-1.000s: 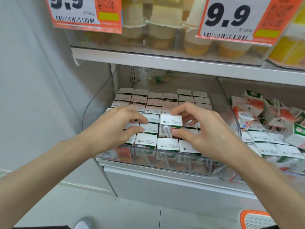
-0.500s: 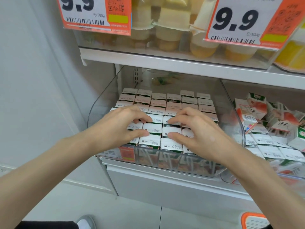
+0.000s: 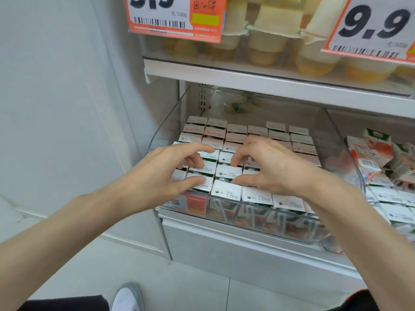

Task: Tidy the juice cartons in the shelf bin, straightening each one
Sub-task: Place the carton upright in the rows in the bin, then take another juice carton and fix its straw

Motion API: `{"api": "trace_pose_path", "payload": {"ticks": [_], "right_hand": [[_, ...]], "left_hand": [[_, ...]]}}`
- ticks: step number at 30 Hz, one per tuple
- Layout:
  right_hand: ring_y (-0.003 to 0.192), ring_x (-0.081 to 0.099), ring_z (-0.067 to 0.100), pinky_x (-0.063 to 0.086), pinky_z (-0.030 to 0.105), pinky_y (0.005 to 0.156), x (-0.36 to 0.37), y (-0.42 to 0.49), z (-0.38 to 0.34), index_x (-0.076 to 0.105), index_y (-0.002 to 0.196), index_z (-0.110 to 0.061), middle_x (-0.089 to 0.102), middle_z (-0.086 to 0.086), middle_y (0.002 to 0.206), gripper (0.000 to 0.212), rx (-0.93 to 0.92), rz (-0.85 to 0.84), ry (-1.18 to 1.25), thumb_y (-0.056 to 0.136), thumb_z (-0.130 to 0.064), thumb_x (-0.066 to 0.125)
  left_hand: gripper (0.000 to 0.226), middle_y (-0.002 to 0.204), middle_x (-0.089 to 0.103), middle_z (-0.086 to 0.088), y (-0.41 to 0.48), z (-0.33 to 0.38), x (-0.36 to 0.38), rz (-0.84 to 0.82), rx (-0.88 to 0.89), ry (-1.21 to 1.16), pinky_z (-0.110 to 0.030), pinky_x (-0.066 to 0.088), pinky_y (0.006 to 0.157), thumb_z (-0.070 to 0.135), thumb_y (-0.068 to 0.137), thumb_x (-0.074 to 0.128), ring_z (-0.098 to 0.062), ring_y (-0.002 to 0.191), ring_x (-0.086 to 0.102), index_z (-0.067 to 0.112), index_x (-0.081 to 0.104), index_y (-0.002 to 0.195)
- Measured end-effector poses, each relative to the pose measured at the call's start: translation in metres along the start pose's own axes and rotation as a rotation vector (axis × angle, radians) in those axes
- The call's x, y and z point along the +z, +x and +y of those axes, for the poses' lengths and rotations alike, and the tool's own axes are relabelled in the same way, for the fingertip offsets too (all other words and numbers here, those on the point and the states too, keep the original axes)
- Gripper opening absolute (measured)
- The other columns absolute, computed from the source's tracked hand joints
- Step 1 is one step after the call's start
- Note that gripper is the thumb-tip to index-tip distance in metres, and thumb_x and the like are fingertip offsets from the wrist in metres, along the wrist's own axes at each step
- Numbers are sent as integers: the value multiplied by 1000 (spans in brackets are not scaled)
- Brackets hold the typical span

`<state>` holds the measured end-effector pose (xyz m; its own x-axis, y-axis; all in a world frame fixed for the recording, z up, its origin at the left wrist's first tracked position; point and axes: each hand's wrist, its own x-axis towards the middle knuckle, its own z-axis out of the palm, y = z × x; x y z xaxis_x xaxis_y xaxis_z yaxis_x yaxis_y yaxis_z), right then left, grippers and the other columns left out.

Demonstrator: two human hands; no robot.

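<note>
In the front half of the shelf bin (image 3: 170, 122), the juice cartons (image 3: 226, 190) stand packed in rows. My left hand (image 3: 166, 167) and right hand (image 3: 269, 167) each pinch one, thumb against curled fingers, evidently to square it with its neighbours.

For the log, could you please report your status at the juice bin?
Left hand, right hand each pinching juice cartons. Rows upright. Nothing blocking.

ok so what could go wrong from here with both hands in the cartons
The juice cartons are packed tight in the clear bin; nudging one with the left hand or right hand may skew its neighbours. Both hands cover several carton tops, so a crooked one could go unnoticed. Pressing down hard might dent a top.
</note>
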<state>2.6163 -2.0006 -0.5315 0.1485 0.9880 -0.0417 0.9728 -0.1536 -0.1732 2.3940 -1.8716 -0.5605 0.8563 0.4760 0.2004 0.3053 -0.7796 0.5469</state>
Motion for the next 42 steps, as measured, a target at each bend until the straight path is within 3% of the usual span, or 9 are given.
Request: {"api": "trace_pose_path", "payload": {"ticks": [3, 8, 11, 16, 21, 26, 33, 38, 42], "right_hand": [[115, 53, 11, 42, 24, 96, 0, -3, 2, 66, 127, -27, 57, -9, 122, 41, -27, -13, 55, 93, -48, 74], [116, 52, 8, 45, 28, 103, 3, -10, 7, 60, 123, -32, 53, -12, 120, 35, -41, 7, 147, 95, -50, 69], [110, 58, -6, 43, 11, 91, -5, -18, 9, 62, 115, -35, 63, -19, 118, 33, -24, 65, 318, 89, -54, 70], [97, 69, 7, 55, 37, 84, -9, -35, 1, 73, 112, -27, 75, -18, 104, 27, -98, 431, 523, 88, -39, 80], [96, 71, 13, 59, 35, 88, 5, -46, -13, 75, 117, -19, 76, -13, 107, 30, -90, 612, 722, 90, -28, 83], [101, 75, 10, 62, 29, 87, 16, -50, -16, 69, 125, -21, 75, -4, 113, 54, 51, 525, 1024, 76, -35, 87], [77, 73, 16, 65, 31, 75, 17, -59, -17, 76, 105, -17, 79, 8, 91, 46, 192, 509, 1222, 65, -37, 90], [89, 79, 20, 65, 32, 83, 14, -61, -17, 77, 106, -20, 82, 3, 95, 38, 281, 491, 1279, 73, -34, 90], [93, 80, 18, 64, 27, 81, 13, -62, -17, 77, 107, -13, 83, 1, 98, 24, 308, 474, 1400, 86, -23, 84]], "left_hand": [[52, 111, 67, 26, -1, 2, 0, -26, 5, 45, -11, 41, 96, 34, 95, 76, 15, 109, 57, 47, 56, 141], [51, 112, 66, 27, 0, 3, 0, -34, -13, 47, -17, 43, 98, 33, 96, 75, 16, 109, 57, 48, 55, 142], [51, 114, 66, 26, 0, 3, 2, -36, -18, 35, -21, 47, 101, 36, 96, 74, 10, 113, 59, 48, 55, 142], [69, 132, 59, 29, 1, 16, 5, -11, 37, -122, -28, 52, 97, 65, 86, 62, -1, 118, 61, 52, 41, 151], [49, 131, 70, 19, 11, 32, 8, 19, 85, -308, -28, 55, 98, 36, 97, 64, -4, 122, 66, 25, 60, 144], [39, 125, 78, 5, 12, 39, 12, -10, -65, -665, -30, 54, 107, 21, 95, 63, -13, 119, 73, 15, 68, 133], [37, 129, 76, 2, 11, 49, 16, -161, -169, -841, -26, 57, 100, 20, 109, 48, -19, 119, 73, 22, 61, 144], [40, 133, 74, 3, 12, 53, 15, -209, -171, -869, -24, 55, 103, 25, 110, 44, -18, 124, 71, 26, 59, 146], [47, 140, 70, 5, 11, 53, 9, -208, -130, -886, -29, 53, 107, 21, 108, 47, -20, 128, 68, 36, 50, 153]]}}
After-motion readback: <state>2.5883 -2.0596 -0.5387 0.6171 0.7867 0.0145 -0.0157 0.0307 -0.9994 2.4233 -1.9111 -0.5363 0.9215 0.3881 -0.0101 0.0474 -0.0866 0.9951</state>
